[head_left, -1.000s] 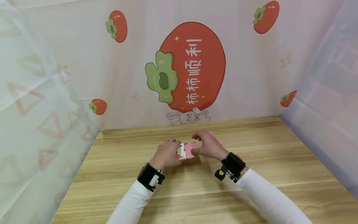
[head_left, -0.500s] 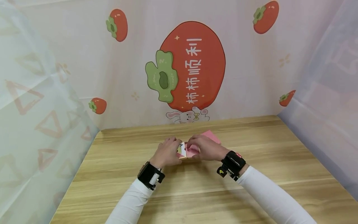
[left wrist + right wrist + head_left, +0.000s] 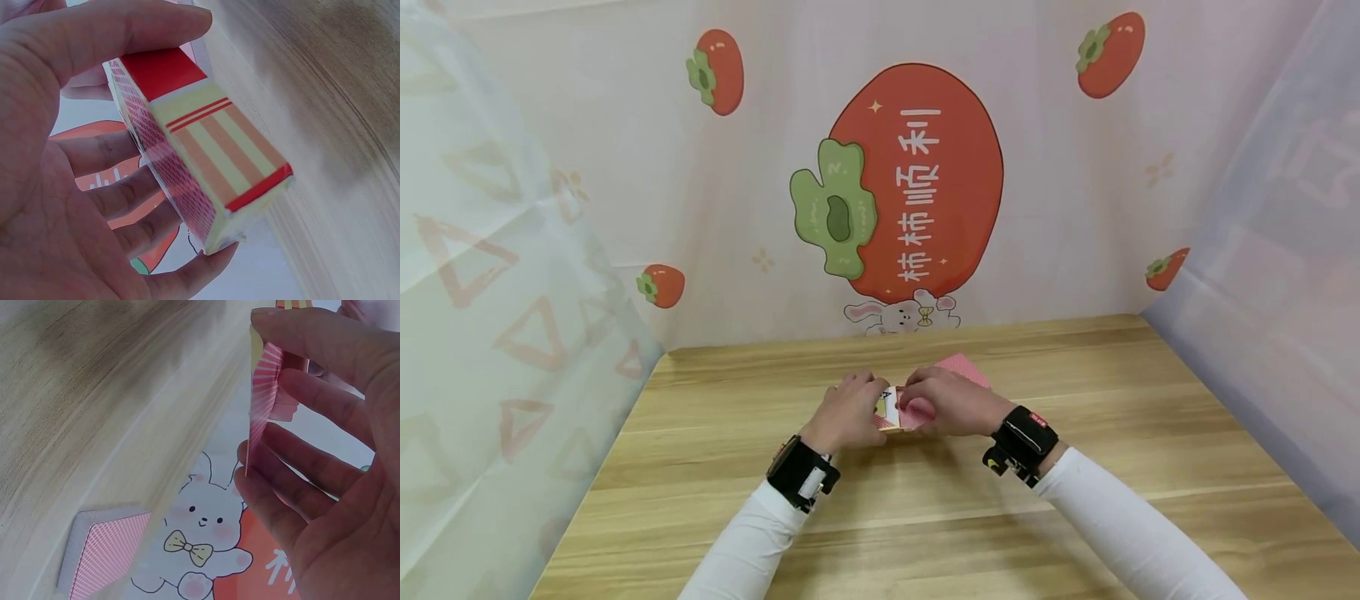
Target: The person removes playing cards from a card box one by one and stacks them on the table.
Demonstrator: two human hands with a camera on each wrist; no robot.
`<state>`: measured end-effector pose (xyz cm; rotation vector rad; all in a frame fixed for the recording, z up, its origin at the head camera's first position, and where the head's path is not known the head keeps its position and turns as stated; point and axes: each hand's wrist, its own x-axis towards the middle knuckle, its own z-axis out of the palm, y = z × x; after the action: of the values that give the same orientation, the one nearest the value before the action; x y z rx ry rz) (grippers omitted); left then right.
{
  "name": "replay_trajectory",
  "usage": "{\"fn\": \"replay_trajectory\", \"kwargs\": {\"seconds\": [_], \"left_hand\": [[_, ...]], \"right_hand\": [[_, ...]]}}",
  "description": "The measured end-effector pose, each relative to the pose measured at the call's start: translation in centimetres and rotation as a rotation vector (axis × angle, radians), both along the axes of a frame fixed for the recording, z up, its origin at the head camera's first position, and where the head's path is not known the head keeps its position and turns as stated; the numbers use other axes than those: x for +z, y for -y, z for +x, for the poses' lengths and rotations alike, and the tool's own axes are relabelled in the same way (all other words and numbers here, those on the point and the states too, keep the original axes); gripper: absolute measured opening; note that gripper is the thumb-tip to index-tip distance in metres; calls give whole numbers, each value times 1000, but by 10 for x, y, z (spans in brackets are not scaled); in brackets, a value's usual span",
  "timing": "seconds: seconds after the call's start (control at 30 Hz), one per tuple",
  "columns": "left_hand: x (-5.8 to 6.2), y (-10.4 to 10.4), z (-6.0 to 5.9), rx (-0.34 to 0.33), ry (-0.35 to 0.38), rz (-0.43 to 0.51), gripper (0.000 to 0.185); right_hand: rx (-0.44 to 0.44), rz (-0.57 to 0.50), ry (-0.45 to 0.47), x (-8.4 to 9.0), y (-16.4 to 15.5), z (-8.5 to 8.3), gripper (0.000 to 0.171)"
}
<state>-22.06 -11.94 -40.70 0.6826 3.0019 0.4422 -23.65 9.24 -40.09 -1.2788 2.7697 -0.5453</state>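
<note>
My left hand (image 3: 844,414) grips a playing card box (image 3: 215,147), with the thumb along one side and the fingers behind. The box has a striped narrow side with red ends and a red-patterned face; an ace shows on its face (image 3: 891,407) in the head view. At the box's right end, my right hand (image 3: 953,402) pinches a red-backed playing card (image 3: 262,394) between thumb and fingers. This card looks thin and slightly bent, seen nearly edge-on in the right wrist view. Part of the card is hidden behind the fingers.
Behind the right hand, a stack of red-backed cards (image 3: 967,368) lies on the wooden table (image 3: 880,525); it also shows at lower left in the right wrist view. A curtain (image 3: 1037,275) printed with persimmons and a rabbit hangs at the table's back edge.
My right hand has moved left to the box's end, and its fingers have closed over the card there. The left hand keeps holding the box in nearly the same place.
</note>
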Motion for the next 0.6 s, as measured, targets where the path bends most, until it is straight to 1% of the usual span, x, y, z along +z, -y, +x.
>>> {"fn": "replay_trajectory", "kwargs": {"seconds": [0.23, 0.47, 0.6], "left_hand": [[-2, 2, 0, 4, 2, -6, 67], [-6, 11, -2, 40, -6, -15, 68], [-8, 18, -5, 67, -13, -19, 67]], "right_hand": [[-40, 51, 22, 2, -6, 0, 35], [-76, 46, 52, 2, -17, -4, 36], [-87, 37, 51, 3, -27, -8, 34]]}}
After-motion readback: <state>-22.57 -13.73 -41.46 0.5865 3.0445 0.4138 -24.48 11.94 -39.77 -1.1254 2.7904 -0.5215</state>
